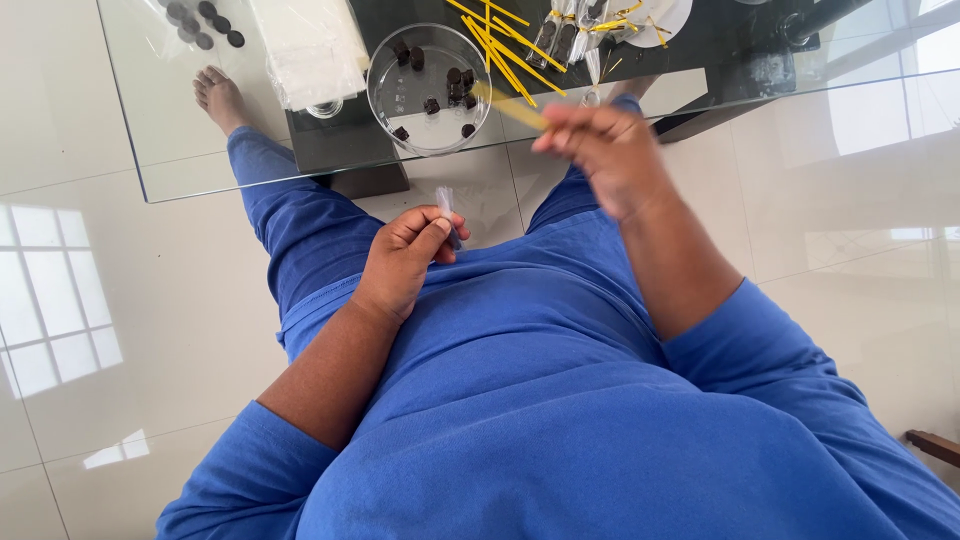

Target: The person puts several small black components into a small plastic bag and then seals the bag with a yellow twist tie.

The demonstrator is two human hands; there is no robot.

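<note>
The left hand (405,255) was closed on a small clear wrapped piece (447,212) above the lap. The right hand (600,150), blurred, pinched a yellow twist tie (510,105) near the glass table (160,150) edge. Beyond it lay more yellow ties (505,45) beside a clear round dish (385,95) of dark chocolates (458,85)

You're over a glossy cream tile floor (120,330) w/ thin grout lines. Bright window reflection (45,300) shows on the tiles at left, pane grid visible, so daylight's strong. Glass table top (180,150) sits ahead, see-thru, on a dark base (340,150). Bit of a brown wooden furniture piece (935,447) pokes in at the right edge.
</note>
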